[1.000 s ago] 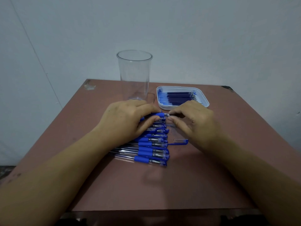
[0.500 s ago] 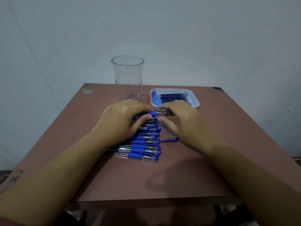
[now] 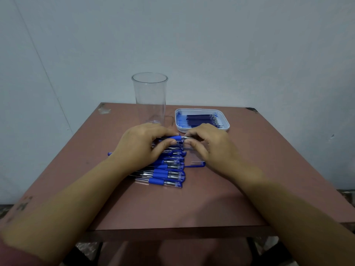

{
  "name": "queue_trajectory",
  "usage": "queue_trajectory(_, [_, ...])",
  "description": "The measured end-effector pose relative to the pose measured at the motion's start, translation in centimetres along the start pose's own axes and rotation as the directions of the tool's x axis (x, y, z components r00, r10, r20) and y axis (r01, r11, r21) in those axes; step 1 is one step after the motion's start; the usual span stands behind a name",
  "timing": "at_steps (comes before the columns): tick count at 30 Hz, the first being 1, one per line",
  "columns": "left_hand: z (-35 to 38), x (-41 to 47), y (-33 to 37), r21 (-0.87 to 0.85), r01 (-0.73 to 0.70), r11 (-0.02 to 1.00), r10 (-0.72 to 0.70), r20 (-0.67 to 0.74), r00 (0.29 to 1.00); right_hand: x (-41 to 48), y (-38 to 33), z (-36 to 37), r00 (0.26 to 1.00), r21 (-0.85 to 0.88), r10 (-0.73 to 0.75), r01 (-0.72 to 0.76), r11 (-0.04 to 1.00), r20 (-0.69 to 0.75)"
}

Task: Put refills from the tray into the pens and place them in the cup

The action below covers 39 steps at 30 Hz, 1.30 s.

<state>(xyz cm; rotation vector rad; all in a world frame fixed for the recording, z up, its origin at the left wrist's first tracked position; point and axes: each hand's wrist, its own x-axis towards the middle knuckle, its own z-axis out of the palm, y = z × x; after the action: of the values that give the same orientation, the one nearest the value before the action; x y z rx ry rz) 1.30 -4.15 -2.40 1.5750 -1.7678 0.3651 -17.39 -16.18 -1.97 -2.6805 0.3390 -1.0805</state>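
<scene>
1. Table (image 3: 172,208): flat reddish-brown top, fills ctr and lower frame. Pale chipped patch at its upper-left corner.
2. Cup (image 3: 149,96): tall clear plastic tumbler, upright, ctr frame above the left hand, towards the table's far edge.
3. Tray (image 3: 227,125): shallow white plastic rectangle w/ rounded corners, right of the cup, near but not touching it.
4. Refills (image 3: 199,120): bundle of thin dark-blue ink tubes, lying side by side inside the tray, running left-right, tips to the right.
5. Pen row (image 3: 167,175): clear-barrelled ballpoints w/ blue rubber grips and caps on, laid parallel on the table, ctr frame, cap ends to the right. Upper part of the row is hidden under the left hand. One blue barrel end shows left of that wrist.
6. Held pen (image 3: 175,138): same type, uncapped, metal tip pointing right, at the top of the row, just below the tray's lower-left corner. Cannot tell if it is lifted off the pens beneath.
7. Left hand (image 3: 140,144): palm down over the row, fingers and thumb curled round the held pen's blue grip.
8. Right hand (image 3: 209,143): thumb and forefinger pinching the held pen's metal tip, other fingers loosely bent.
9. Loose cap (image 3: 196,165): blue w/ clip, lying flat on the table just right of the pen row, below the right hand.
10. Wall (image 3: 230,45): plain pale grey-blue, upper half of frame.
11. Left forearm, lower left: dark mark, too blurred to read.
</scene>
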Motion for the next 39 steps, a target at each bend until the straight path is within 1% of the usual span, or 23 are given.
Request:
queue_trajectory(3, [0.0, 0.1, -0.1, 0.012, -0.015, 1.0, 0.015, -0.013, 1.0, 0.0, 0.0, -0.1, 1.0, 0.033, 0.01, -0.009, 0.999, -0.002])
queue_trajectory(5, [0.1, 0.1, -0.1, 0.027, -0.018, 0.999, 0.019, -0.003, 1.0, 0.0, 0.1, -0.1, 0.998, 0.067, 0.054, -0.055, 0.996, 0.022])
queue_trajectory(7, [0.0, 0.1, -0.5, 0.044, -0.015, 0.999, 0.015, 0.006, 1.0, -0.2, 0.7, -0.4, 0.992, 0.084, 0.091, -0.098, 0.992, 0.084])
queue_trajectory(10, [-0.4, -0.1, -1.3, 0.024, 0.018, 1.0, -0.018, 0.008, 1.0, -0.8, 1.7, -1.6, 0.976, 0.05, 0.073, -0.085, 0.995, 0.207])
queue_trajectory(13, [-0.7, -0.3, -1.8, 0.017, 0.031, 0.999, -0.032, 0.028, 0.999, -1.3, 2.0, -2.6, 0.933, -0.004, 0.085, -0.09, 0.996, 0.35])
queue_trajectory(15, [-0.8, -0.4, -1.8, 0.007, 0.039, 0.999, -0.039, 0.035, 0.999, -1.3, 1.9, -2.6, 0.909, -0.031, 0.106, -0.103, 0.994, 0.403])
queue_trajectory(17, [-0.7, -0.3, -1.9, 0.008, 0.036, 0.999, -0.036, 0.036, 0.999, -1.2, 2.0, -2.6, 0.91, -0.047, 0.123, -0.113, 0.992, 0.397])
queue_trajectory(19, [-0.6, -0.3, -1.9, 0.015, 0.026, 1.0, -0.026, 0.033, 0.999, -1.2, 2.1, -2.8, 0.916, -0.051, 0.164, -0.156, 0.986, 0.365])
queue_trajectory(21, [-0.6, -0.3, -1.8, 0.017, 0.019, 1.0, -0.019, 0.025, 1.0, -1.2, 2.3, -2.9, 0.928, -0.023, 0.212, -0.215, 0.976, 0.307])
queue_trajectory(23, [-0.6, -0.3, -1.8, 0.017, 0.018, 1.0, -0.019, 0.023, 1.0, -1.1, 2.3, -2.8, 0.948, 0.014, 0.222, -0.231, 0.973, 0.229])
queue_trajectory(25, [-0.6, -0.3, -1.7, 0.011, 0.017, 1.0, -0.018, 0.027, 0.999, -0.9, 2.0, -2.4, 0.971, 0.026, 0.185, -0.19, 0.981, 0.149])
queue_trajectory(27, [-0.5, -0.2, -1.5, 0.005, 0.012, 1.0, -0.012, 0.031, 0.999, -0.6, 1.8, -1.8, 0.986, 0.013, 0.13, -0.132, 0.991, 0.108])
queue_trajectory(31, [-0.4, -0.2, -1.1, 0.009, 0.003, 1.0, -0.004, 0.04, 0.999, -0.4, 1.5, -0.9, 0.993, 0.03, 0.072, -0.075, 0.997, 0.091])
queue_trajectory(36, [-0.1, -0.2, -0.9, 0.017, -0.009, 1.0, 0.009, 0.04, 0.999, -0.2, 1.0, -0.3, 0.996, 0.06, 0.058, -0.061, 0.996, 0.063])
queue_trajectory(39, [0.1, -0.2, -0.8, 0.014, -0.003, 1.0, 0.003, 0.013, 1.0, -0.2, 0.7, -0.1, 0.997, 0.071, 0.063, -0.066, 0.995, 0.046])
